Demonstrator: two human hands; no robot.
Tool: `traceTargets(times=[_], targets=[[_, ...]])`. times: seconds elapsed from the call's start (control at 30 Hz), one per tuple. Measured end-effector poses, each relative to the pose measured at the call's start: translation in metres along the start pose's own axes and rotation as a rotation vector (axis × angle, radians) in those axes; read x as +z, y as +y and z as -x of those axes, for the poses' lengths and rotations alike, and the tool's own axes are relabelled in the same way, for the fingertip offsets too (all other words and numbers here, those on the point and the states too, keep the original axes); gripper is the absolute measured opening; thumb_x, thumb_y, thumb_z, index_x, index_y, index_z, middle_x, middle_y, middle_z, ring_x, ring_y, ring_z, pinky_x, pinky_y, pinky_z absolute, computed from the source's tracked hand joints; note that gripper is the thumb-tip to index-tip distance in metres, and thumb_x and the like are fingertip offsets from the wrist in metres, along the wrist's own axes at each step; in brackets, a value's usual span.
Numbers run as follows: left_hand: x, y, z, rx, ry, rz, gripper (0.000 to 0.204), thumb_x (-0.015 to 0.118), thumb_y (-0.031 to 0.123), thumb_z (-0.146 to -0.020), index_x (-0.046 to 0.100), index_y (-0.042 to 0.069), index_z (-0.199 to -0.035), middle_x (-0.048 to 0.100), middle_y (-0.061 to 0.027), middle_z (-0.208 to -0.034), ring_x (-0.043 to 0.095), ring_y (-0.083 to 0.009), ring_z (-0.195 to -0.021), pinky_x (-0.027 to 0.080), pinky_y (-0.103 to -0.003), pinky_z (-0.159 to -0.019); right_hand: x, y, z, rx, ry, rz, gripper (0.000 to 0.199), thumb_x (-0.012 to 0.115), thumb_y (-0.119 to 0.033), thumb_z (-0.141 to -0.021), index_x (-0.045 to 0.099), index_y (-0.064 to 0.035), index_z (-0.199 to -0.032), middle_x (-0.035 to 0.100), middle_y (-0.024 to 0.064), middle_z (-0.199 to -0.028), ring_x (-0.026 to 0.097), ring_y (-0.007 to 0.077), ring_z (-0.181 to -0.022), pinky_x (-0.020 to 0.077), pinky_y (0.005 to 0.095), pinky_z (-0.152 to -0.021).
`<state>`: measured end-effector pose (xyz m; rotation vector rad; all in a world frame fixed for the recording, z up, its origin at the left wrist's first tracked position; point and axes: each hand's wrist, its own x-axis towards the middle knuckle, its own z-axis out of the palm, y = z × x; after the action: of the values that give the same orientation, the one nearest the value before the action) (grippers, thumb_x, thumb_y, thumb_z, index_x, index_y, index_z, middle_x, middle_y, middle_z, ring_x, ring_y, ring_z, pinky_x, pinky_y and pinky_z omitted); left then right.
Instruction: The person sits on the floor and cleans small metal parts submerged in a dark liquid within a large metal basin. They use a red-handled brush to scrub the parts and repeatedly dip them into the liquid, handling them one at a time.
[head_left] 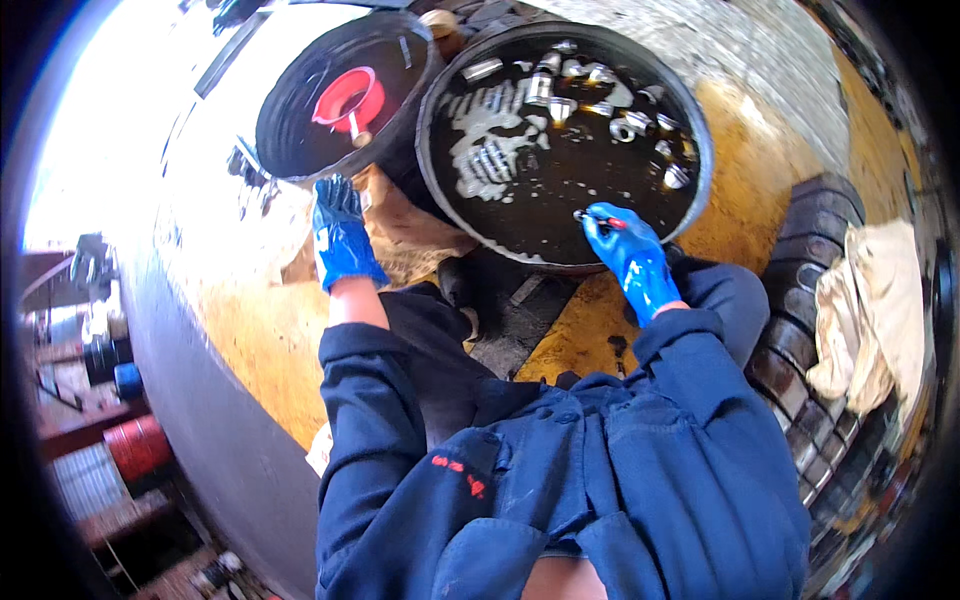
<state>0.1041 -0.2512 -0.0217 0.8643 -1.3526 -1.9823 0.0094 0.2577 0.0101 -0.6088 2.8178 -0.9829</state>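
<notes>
My left hand (345, 238), in a blue rubber glove, reaches forward beside the near rim of the left tub. Its fingers are stretched out with nothing visible in them. My right hand (630, 255), gloved the same way, is closed over the near edge of the right tub. It grips a small red-handled tool (617, 224) with a shiny tip; the fingers hide most of it. The wide dark tub (428, 150) holds dark liquid with several shiny metal parts (562, 108) in it. A red bowl-like piece (372, 92) and a brush-like handle (361, 137) are in the left tub (268, 120).
Brown cardboard (405, 235) lies in front of the left tub. Small metal tools (248, 165) sit left of it. To my right stands a row of dark metal blocks (790, 310) with a beige cloth (880, 310) over it. A red drum (137, 447) is far left.
</notes>
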Motion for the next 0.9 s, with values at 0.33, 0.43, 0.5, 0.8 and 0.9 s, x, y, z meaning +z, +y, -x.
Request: traceTargets(times=[0.33, 0.43, 0.5, 0.8, 0.9], targets=[[0.278, -0.016, 0.149, -0.262, -0.877, -0.325, 0.037, 0.07, 0.022, -0.097, 0.066, 0.005, -0.13, 0.075, -0.0126, -0.115, 0.073, -0.0216, -0.096, 0.059, -0.032, -0.079, -0.019, 0.025, -0.001, 0.049, -0.19, 0.018, 0.032, 0.06, -0.045, -0.099, 0.068, -0.0146, -0.094, 0.074, 0.0131, -0.092, 0.071, 0.039, -0.09, 0.0568, 0.0505, -0.078], [0.34, -0.048, 0.18, -0.132, -1.129, -0.63, 0.05, 0.075, 0.016, -0.095, 0.059, 0.007, -0.141, 0.074, -0.0109, -0.116, 0.071, -0.0175, -0.1, 0.058, -0.03, -0.084, -0.004, 0.024, -0.003, -0.045, -0.091, -0.036, 0.03, 0.063, -0.043, -0.096, 0.066, -0.0145, -0.089, 0.074, 0.012, -0.088, 0.072, 0.0381, -0.087, 0.0568, 0.0496, -0.076], [0.376, -0.075, 0.186, -0.038, -1.349, -0.642, 0.059, 0.077, 0.012, -0.092, 0.054, 0.006, -0.147, 0.072, -0.0112, -0.117, 0.069, -0.017, -0.105, 0.057, -0.031, -0.09, -0.001, 0.021, -0.002, -0.031, -0.087, 0.003, 0.022, 0.068, -0.038, -0.093, 0.069, -0.0166, -0.093, 0.074, 0.0094, -0.089, 0.072, 0.0362, -0.085, 0.0577, 0.0486, -0.073], [0.502, -0.129, 0.22, 0.687, -1.58, -1.628, 0.054, 0.073, 0.024, -0.086, 0.061, 0.009, -0.137, 0.069, -0.0207, -0.128, 0.066, -0.0395, -0.119, 0.053, -0.048, -0.1, 0.011, 0.031, -0.007, 0.029, -0.204, 0.063, 0.043, 0.075, -0.045, -0.085, 0.069, -0.0138, -0.114, 0.076, 0.0096, -0.105, 0.076, 0.0284, -0.097, 0.0579, 0.0466, -0.083], [0.518, -0.13, 0.226, 0.643, -1.613, -1.721, 0.047, 0.075, 0.022, -0.084, 0.066, 0.007, -0.128, 0.071, -0.0223, -0.123, 0.067, -0.0405, -0.116, 0.054, -0.049, -0.097, 0.018, 0.034, -0.001, -0.015, -0.078, 0.094, 0.044, 0.076, -0.043, -0.084, 0.07, -0.0129, -0.114, 0.076, 0.0078, -0.099, 0.076, 0.0277, -0.094, 0.0569, 0.0462, -0.08]])
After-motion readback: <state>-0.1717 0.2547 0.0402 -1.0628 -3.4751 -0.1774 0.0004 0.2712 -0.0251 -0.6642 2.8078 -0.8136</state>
